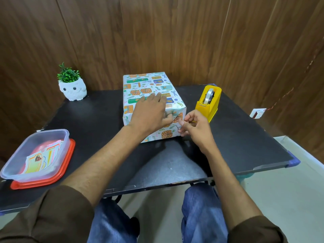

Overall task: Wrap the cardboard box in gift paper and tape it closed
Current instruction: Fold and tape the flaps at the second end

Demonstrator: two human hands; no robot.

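The box (140, 85) stands on the black table (87, 120), covered in white gift paper with green, orange and blue prints. My left hand (150, 113) lies flat on its top near the front edge, fingers straight, thumb pressing the folded paper on the near end face. My right hand (194, 127) is at the box's front right corner and pinches a small piece of clear tape between thumb and fingers, close to the end face. A yellow tape dispenser (209, 102) sits just right of the box.
A clear plastic container (35, 155) with coloured stickers sits on an orange lid (68, 163) at the table's front left. A white owl pot (72, 90) with a green plant stands at the back left. A wooden wall rises close behind the table.
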